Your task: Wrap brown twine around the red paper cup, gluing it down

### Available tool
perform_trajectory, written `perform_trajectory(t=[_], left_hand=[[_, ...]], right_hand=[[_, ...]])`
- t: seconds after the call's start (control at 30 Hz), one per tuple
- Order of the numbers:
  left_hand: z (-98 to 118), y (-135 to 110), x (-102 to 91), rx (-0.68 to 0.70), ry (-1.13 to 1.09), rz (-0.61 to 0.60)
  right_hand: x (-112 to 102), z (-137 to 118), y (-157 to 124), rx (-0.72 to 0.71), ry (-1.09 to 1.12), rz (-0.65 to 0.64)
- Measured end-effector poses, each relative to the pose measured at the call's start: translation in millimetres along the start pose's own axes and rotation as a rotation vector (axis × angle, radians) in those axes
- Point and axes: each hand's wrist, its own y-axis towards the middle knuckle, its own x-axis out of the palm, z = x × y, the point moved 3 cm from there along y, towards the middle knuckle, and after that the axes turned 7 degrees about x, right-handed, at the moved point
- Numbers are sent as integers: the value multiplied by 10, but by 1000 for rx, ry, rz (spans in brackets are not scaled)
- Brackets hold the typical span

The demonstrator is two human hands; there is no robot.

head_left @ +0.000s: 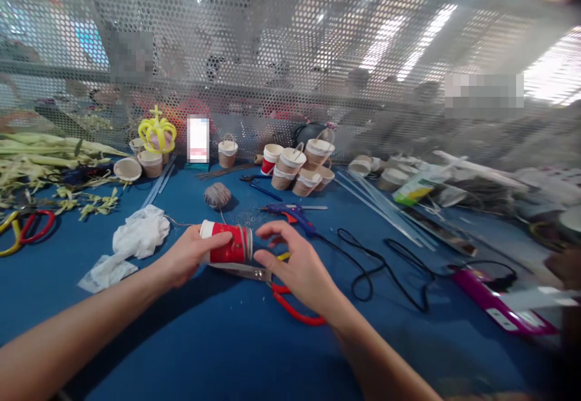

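Note:
My left hand (188,256) is closed around a red paper cup (224,244) with a white rim, held sideways above the table. Grey-brown twine wraps the cup's right end. A ball of twine (217,196) lies just behind it, with a strand running down toward the cup. Just right of the cup, my right hand (295,262) hovers with fingers curved and apart, gripping nothing I can see. Beneath the cup and right hand lie scissors (258,274) with red and yellow handles, partly covered. Left of the cup is a crumpled white cloth or plastic (140,231).
Behind are a blue glue gun (290,212) with a black cord, several twine-wrapped cups (290,159), a yellow crown-shaped piece (157,132) and a phone (198,139). Clear glue sticks (381,201) and a purple power strip (499,301) lie right; more scissors (27,228) lie left.

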Motion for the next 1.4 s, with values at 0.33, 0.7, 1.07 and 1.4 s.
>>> perform_trajectory(t=[0.33, 0.7, 1.07, 1.4], left_hand=[[-53, -32, 5, 142, 310, -20], [-54, 29, -89, 81, 258, 111], [57, 26, -118, 102, 160, 142], [118, 70, -162, 126, 184, 214]], right_hand=[[279, -56, -78, -369, -164, -56], [-328, 309, 300, 161, -290, 159], [-456, 1171, 678, 590, -505, 52], [-496, 348, 325, 415, 127, -41]])
